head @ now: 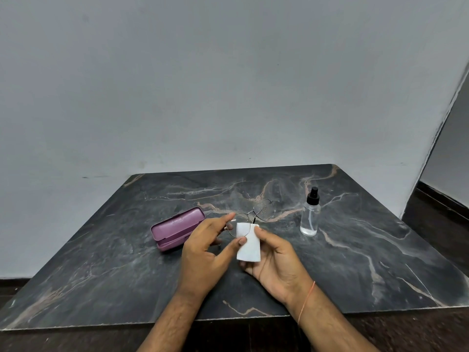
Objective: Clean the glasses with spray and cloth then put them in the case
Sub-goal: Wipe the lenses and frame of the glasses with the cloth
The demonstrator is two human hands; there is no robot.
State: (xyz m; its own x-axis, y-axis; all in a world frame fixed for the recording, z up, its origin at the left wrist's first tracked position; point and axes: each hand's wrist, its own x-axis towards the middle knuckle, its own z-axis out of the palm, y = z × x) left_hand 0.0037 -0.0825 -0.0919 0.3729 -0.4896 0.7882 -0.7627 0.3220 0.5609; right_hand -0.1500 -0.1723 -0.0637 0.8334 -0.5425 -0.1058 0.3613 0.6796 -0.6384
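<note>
Thin wire-framed glasses (264, 210) are held above the table's middle. My left hand (206, 252) pinches the near lens rim between forefinger and thumb. A white cloth (250, 246) lies behind that near lens, and my right hand (275, 262) holds it, thumb on its right edge and fingers underneath. The far lens shows small droplets. A purple glasses case (175, 226) lies to the left of my left hand with its lid slightly ajar. To the right of the glasses stands a clear spray bottle (310, 214) with a black nozzle.
The dark marbled table (380, 250) meets a grey wall at its far edge. A dark floor shows to the right and along the near edge.
</note>
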